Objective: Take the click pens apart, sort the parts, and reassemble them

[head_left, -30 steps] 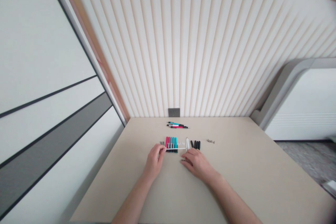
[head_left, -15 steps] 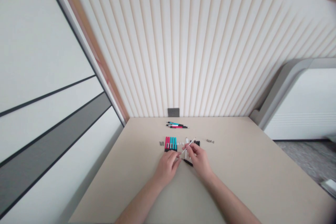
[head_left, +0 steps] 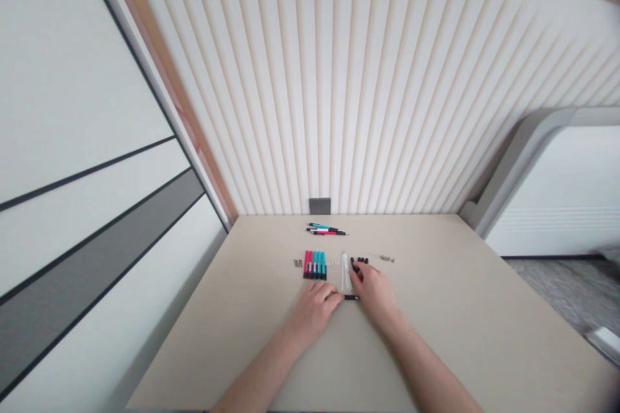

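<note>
- Pale beige tabletop (head_left: 436, 310) meets a slatted cream wall (head_left: 290, 77) at its far edge, with a grey wall socket (head_left: 320, 206) just above that edge.
- Three assembled pens (head_left: 326, 230) lie together near the far edge, pointing right.
- A row of pink and teal pen barrels (head_left: 314, 265) stands mid-table, with small grey parts (head_left: 298, 263) to its left and small white parts (head_left: 332, 262) to its right.
- Further right come a fan of white tubes (head_left: 345, 273), black pen parts (head_left: 359, 264) and small metal tips (head_left: 386, 259).
- The left hand (head_left: 312, 313) lies palm down and narrow, holding nothing visible, with its fingertips (head_left: 336, 295) touching one end of a black pen piece (head_left: 351, 297).
- The right hand (head_left: 372, 293) sits just above that piece, its fingers reaching the black pen parts; whether they grip any cannot be told.
</note>
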Demonstrator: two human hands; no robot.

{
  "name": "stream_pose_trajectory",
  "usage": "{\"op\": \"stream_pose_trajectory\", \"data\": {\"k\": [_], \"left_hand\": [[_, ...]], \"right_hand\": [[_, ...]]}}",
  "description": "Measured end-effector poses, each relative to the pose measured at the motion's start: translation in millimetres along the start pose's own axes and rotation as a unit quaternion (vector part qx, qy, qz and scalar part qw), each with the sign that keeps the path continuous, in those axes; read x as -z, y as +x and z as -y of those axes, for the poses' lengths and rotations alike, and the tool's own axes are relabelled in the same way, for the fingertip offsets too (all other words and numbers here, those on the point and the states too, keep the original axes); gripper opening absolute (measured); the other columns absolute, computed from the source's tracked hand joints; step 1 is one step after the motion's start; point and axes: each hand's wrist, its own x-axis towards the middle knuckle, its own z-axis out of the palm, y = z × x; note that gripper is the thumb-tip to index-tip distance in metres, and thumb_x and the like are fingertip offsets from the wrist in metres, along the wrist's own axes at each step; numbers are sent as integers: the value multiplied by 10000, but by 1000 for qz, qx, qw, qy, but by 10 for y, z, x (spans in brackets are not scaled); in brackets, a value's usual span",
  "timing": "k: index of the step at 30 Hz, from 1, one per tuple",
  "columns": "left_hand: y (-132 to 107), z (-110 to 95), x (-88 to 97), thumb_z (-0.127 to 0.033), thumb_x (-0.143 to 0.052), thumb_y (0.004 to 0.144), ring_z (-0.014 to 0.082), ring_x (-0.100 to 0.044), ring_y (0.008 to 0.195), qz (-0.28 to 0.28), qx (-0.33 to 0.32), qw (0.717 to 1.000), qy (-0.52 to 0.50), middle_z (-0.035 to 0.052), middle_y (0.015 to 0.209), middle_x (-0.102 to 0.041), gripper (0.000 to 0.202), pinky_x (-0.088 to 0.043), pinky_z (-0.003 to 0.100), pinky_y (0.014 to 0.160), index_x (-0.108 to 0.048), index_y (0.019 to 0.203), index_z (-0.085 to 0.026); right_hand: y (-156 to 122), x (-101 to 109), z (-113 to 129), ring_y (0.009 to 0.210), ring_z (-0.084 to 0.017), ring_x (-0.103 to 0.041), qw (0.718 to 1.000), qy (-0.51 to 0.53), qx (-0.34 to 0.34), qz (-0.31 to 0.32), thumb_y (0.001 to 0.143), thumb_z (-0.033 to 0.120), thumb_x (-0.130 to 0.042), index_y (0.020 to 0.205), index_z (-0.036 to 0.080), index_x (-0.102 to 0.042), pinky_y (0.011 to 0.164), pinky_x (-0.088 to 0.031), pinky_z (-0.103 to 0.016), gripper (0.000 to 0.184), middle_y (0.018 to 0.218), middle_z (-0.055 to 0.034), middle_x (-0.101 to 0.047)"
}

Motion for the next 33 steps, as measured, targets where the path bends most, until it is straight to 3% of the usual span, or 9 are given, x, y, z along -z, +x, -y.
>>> {"op": "stream_pose_trajectory", "data": {"k": [5,16,22,33], "left_hand": [[4,9,-12,-221,-488,982,195,-566,888,-3,10,1000,5,31,930,-630,210,-425,348,779,-637,1130,-238],[-4,37,13,-201,-474,983,196,-565,896,16,-13,1000,6,31,923,-631,226,-423,347,797,-644,1126,-244],[-12,27,18,-211,-440,997,185,-564,873,-3,-20,1000,1,30,895,-619,244,-420,335,783,-668,1076,-241],[-6,14,46,-213,-422,1004,188,-548,870,20,-33,999,10,36,895,-609,241,-404,338,777,-655,1067,-219]], "right_hand": [[-37,2,-11,818,-188,-674,999,-1,37,4,941,290,-466,1113,241,-652,659,-429,-247,258,949,-65,-709],[-40,-11,-2,860,-185,-676,996,38,72,22,917,220,-504,1038,224,-693,761,-452,-254,224,961,-62,-713],[-47,-1,16,847,-173,-672,994,59,91,33,906,223,-529,1028,222,-700,787,-458,-250,211,970,-59,-712],[-62,23,32,818,-169,-658,989,93,107,30,928,249,-516,1052,221,-701,775,-456,-252,225,952,-59,-688]]}}
